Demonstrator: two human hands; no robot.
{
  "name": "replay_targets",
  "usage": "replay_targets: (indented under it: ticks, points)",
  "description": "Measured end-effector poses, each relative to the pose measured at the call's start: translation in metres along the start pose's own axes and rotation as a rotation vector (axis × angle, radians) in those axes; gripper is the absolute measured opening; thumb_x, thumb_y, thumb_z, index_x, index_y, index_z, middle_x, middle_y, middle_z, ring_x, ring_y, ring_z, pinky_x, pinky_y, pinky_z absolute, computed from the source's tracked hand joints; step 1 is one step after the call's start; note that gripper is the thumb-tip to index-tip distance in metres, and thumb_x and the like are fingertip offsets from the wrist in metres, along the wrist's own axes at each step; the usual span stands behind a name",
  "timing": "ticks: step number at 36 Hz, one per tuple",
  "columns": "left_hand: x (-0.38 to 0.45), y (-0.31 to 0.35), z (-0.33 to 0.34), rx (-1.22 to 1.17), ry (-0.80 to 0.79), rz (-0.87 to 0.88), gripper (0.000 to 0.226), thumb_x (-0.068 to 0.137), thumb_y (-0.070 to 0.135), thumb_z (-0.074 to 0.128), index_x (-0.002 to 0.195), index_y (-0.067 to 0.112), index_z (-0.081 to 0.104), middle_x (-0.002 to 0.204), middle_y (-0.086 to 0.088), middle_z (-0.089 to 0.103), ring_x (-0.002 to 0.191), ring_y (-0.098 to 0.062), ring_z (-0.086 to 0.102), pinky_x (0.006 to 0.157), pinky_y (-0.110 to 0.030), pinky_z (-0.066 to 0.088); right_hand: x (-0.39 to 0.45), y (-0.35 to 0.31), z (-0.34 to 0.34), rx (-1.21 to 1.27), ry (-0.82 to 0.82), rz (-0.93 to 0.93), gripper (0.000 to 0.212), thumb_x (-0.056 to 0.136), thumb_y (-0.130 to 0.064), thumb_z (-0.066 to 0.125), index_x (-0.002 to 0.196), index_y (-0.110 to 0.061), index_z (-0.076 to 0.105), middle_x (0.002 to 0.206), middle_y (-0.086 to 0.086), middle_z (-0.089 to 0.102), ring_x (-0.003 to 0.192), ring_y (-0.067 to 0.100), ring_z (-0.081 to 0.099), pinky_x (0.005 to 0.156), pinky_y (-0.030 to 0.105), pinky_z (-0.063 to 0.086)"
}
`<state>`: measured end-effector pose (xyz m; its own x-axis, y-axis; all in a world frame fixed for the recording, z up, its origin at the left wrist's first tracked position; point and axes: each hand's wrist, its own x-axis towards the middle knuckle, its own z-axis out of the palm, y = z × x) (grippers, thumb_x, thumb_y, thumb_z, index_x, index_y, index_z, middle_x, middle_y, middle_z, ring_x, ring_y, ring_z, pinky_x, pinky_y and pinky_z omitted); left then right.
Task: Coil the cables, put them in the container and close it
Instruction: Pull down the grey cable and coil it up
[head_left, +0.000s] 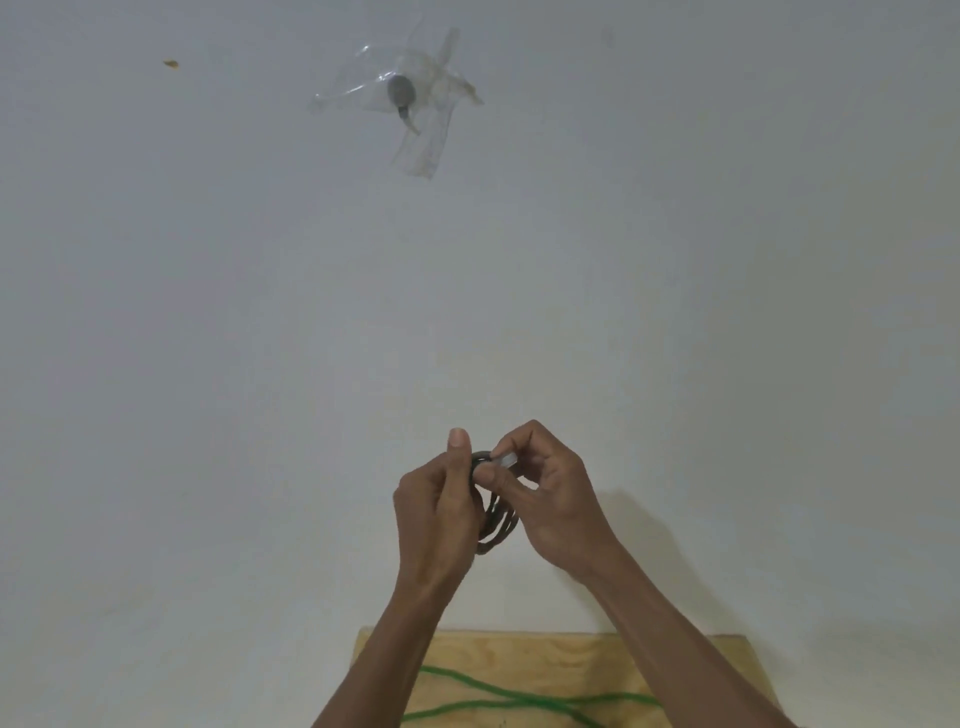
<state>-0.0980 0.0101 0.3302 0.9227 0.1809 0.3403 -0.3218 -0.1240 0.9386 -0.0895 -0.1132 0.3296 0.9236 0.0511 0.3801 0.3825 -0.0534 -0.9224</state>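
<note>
1. Cable (496, 522), dark and already gathered into several loops, is hanging in the air between both hands, raised in front of a pale wall and above the far edge of the table (550, 656).
2. Left hand (436, 514) is curling round the left side of the coil, thumb standing up beside it; its grip is holding the loops together.
3. Right hand (540, 499) is pinching the cable's pale plug end (503, 460) between thumb and forefinger at the top of the coil; that grip is narrow and closed on the plug.
4. Green cable (519, 701) is lying loose and uncoiled across the table, partly hidden by the forearms.
5. Container is not showing anywhere in this view, so I cannot tell where it is or whether it is open.
6. Judging the step: the end is probably being tucked or wrapped to lock the coil.
7. Risks from here: if the left hand is loosening while the plug is being threaded, the springy loops could be fanning out and undoing the coil; a weak tuck could be letting it unwind once dropped in the container, and the lid might then be jamming on stray loops.
</note>
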Motion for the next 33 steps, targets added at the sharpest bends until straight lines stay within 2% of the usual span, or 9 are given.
replay_targets:
  ticks: [3, 6, 10, 14, 18, 21, 25, 29, 33]
  points:
    - [-0.002, -0.005, 0.004, 0.009, 0.105, 0.034, 0.063, 0.107, 0.042, 0.038, 0.053, 0.026, 0.066, 0.042, 0.009, 0.042, 0.044, -0.009, 0.039, 0.053, -0.032, 0.035, -0.001, -0.001, 0.008, -0.024, 0.054, 0.012, 0.018, 0.082, -0.020, 0.080, 0.081, -0.022, 0.062, 0.078, -0.007, 0.065, 0.075, 0.011, 0.065, 0.072, 0.034, 0.052]
    - [0.001, -0.006, 0.004, -0.009, 0.192, -0.034, 0.060, 0.107, 0.037, 0.039, 0.059, 0.025, 0.072, 0.048, 0.010, 0.063, 0.048, -0.004, 0.055, 0.059, -0.028, 0.041, -0.011, -0.001, 0.018, -0.099, 0.106, 0.010, 0.015, 0.083, -0.028, 0.079, 0.087, -0.025, 0.065, 0.089, -0.011, 0.070, 0.091, 0.007, 0.068, 0.073, 0.039, 0.060]
    - [0.011, -0.008, -0.001, -0.035, 0.288, -0.084, 0.058, 0.106, 0.036, 0.042, 0.060, 0.021, 0.072, 0.058, 0.011, 0.072, 0.057, -0.004, 0.065, 0.064, -0.028, 0.045, -0.022, 0.001, 0.022, -0.247, 0.121, -0.089, 0.022, 0.089, -0.045, 0.064, 0.104, -0.031, 0.072, 0.117, -0.019, 0.063, 0.113, 0.003, 0.060, 0.078, 0.020, 0.055]
    - [0.016, -0.011, -0.007, 0.074, 0.315, -0.031, 0.061, 0.106, 0.037, 0.043, 0.054, 0.012, 0.063, 0.042, 0.007, 0.054, 0.043, -0.007, 0.045, 0.055, -0.029, 0.037, -0.022, -0.002, 0.019, -0.238, 0.124, -0.008, 0.009, 0.091, -0.035, 0.069, 0.094, -0.033, 0.077, 0.102, -0.017, 0.070, 0.091, 0.007, 0.064, 0.072, 0.019, 0.053]
    - [0.016, -0.012, -0.007, 0.095, 0.302, 0.016, 0.057, 0.106, 0.035, 0.043, 0.057, 0.015, 0.065, 0.043, 0.011, 0.055, 0.043, -0.006, 0.045, 0.049, -0.016, 0.035, -0.015, -0.005, 0.016, -0.152, 0.079, 0.106, 0.004, 0.088, -0.026, 0.075, 0.090, -0.028, 0.078, 0.094, -0.013, 0.075, 0.086, 0.009, 0.065, 0.074, 0.027, 0.054]
    - [0.016, -0.012, -0.007, 0.071, 0.277, 0.033, 0.057, 0.106, 0.034, 0.044, 0.057, 0.018, 0.066, 0.044, 0.012, 0.057, 0.044, -0.006, 0.047, 0.049, -0.014, 0.035, -0.011, -0.005, 0.014, -0.201, 0.078, 0.098, 0.005, 0.086, -0.030, 0.076, 0.090, -0.033, 0.078, 0.099, -0.015, 0.070, 0.090, 0.009, 0.060, 0.077, 0.026, 0.049]
    - [0.017, -0.012, -0.008, 0.026, 0.233, 0.013, 0.058, 0.106, 0.035, 0.044, 0.059, 0.010, 0.068, 0.043, 0.010, 0.054, 0.044, -0.005, 0.043, 0.056, -0.027, 0.038, -0.008, -0.004, 0.012, -0.207, 0.054, 0.139, 0.009, 0.082, -0.037, 0.079, 0.089, -0.042, 0.079, 0.119, -0.019, 0.056, 0.115, -0.002, 0.054, 0.089, 0.026, 0.047]
    - [0.018, -0.012, -0.010, -0.001, 0.195, 0.024, 0.059, 0.107, 0.035, 0.043, 0.060, 0.009, 0.069, 0.043, 0.010, 0.053, 0.045, -0.005, 0.045, 0.056, -0.028, 0.039, -0.007, -0.003, 0.015, -0.078, -0.043, 0.149, 0.015, 0.084, -0.023, 0.078, 0.098, -0.029, 0.081, 0.121, -0.010, 0.071, 0.119, 0.000, 0.061, 0.102, 0.024, 0.044]
    - [0.020, -0.014, -0.012, 0.060, 0.142, 0.068, 0.060, 0.107, 0.038, 0.040, 0.067, 0.008, 0.073, 0.044, 0.009, 0.052, 0.046, -0.007, 0.044, 0.055, -0.027, 0.038, -0.008, 0.001, 0.020, 0.077, 0.048, 0.151, 0.015, 0.084, -0.009, 0.078, 0.098, -0.013, 0.081, 0.096, 0.002, 0.079, 0.092, 0.018, 0.075, 0.092, 0.041, 0.057]
